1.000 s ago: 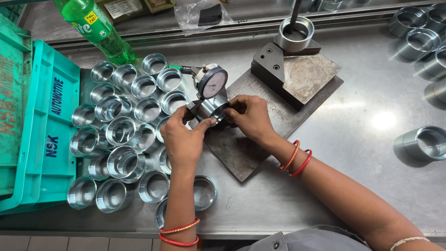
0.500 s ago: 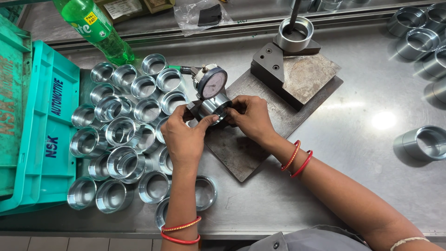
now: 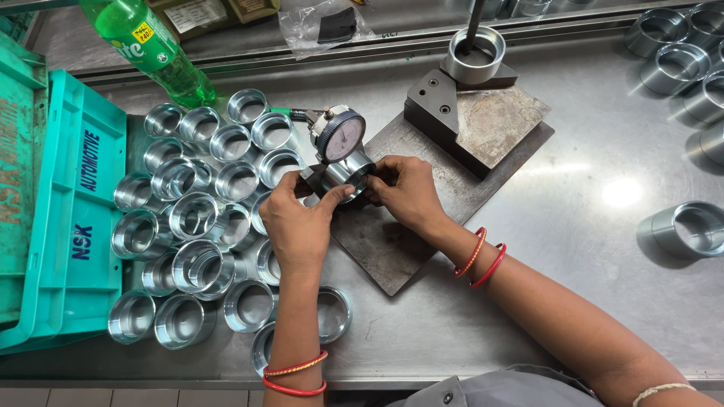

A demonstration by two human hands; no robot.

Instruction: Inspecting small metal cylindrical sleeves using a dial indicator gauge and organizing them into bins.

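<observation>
A shiny metal ring point(image 3: 348, 172) sits under a round dial gauge point(image 3: 341, 136) at the near left corner of a dark steel plate point(image 3: 392, 249). My left hand point(image 3: 296, 218) grips the ring from the left, thumb along its front. From the right, my right hand point(image 3: 406, 190) pinches the same ring with its fingertips. Both wrists wear red bangles. Part of the ring is hidden by my fingers.
Several identical metal rings point(image 3: 196, 218) crowd the steel table left of the plate. Teal plastic crates point(image 3: 68, 211) stand at the far left, a green bottle point(image 3: 151, 49) behind them. A block fixture with a ring point(image 3: 475, 56) stands at the plate's back. More rings point(image 3: 690, 230) lie on the right.
Both hands stay on the ring under the gauge; the fingers have shifted only slightly around it.
</observation>
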